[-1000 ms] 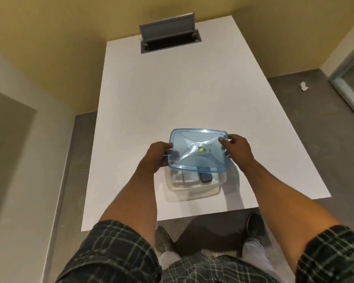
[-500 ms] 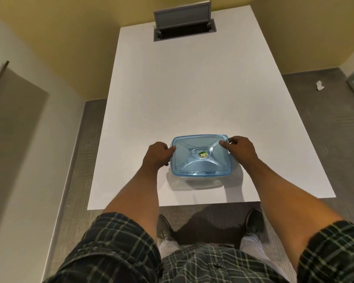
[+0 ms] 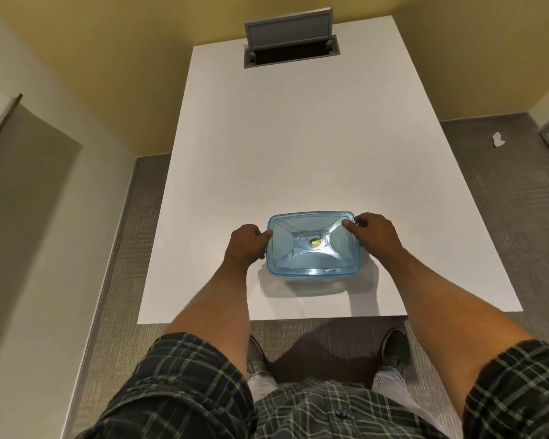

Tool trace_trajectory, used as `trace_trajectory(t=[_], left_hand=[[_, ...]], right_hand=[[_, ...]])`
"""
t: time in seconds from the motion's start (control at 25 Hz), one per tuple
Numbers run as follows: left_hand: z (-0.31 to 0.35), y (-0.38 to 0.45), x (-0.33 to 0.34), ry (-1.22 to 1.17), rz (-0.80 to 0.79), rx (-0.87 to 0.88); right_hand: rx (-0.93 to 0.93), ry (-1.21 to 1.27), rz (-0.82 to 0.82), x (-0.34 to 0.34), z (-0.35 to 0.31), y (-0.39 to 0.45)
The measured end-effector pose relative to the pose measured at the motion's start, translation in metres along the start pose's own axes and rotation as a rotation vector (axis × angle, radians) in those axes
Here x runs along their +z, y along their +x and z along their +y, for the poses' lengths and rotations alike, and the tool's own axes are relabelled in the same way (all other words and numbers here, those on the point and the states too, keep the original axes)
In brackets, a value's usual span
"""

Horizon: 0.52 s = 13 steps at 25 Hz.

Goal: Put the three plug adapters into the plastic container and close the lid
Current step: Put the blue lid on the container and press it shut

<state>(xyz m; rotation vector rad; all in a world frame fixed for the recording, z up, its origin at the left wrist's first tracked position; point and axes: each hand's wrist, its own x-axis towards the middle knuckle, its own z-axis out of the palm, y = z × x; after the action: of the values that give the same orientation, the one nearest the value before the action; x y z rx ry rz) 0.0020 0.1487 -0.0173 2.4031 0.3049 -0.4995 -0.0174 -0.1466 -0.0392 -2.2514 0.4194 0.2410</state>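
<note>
A translucent blue lid lies flat on top of the clear plastic container, near the front edge of the white table. Only the container's front wall shows under the lid. My left hand grips the lid's left edge, thumb on top. At the far right corner my right hand holds the lid, thumb pressing down on it. The plug adapters are hidden under the lid.
An open grey cable hatch with its flap raised sits at the table's far end. A crumpled white scrap lies on the carpet to the right. My shoes stand below the table's front edge.
The lid was held tilted above the container with the adapters visible inside; both hands have lowered it flat onto the container, covering them.
</note>
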Motion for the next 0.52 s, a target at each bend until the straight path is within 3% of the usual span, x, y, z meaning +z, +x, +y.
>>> trace_trajectory(t=[0.52], left_hand=[[-0.003, 0.007, 0.002, -0.203, -0.039, -0.072]], right_hand=[[0.101, -0.04, -0.079, -0.009, -0.015, 0.01]])
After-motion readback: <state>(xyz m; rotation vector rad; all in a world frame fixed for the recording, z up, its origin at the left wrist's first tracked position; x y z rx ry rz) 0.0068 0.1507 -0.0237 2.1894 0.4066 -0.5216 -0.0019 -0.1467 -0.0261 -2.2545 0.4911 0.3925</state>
